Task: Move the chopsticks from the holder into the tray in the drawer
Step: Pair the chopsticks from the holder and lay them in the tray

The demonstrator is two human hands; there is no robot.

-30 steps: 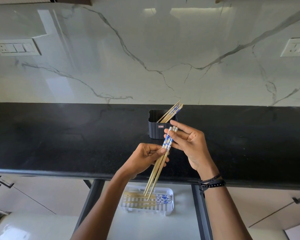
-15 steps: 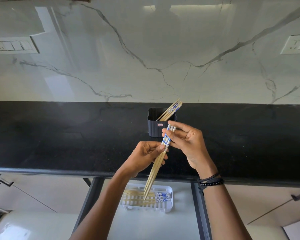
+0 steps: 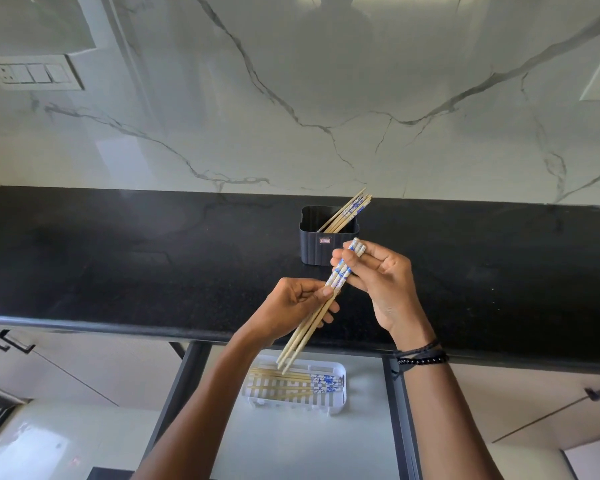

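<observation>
Bright, soft light; the glossy marble wall reflects pale glare (strongest at upper left), while the black counter reads dark. Straight edges bow toward the corners; focus is sharp.

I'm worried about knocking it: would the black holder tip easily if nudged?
Probably not: the holder looks squat and broad-based, flat on the counter. The chopsticks in it lean over its right side, so a tug there might rock it. It seems light plastic, so it may slide.
</observation>
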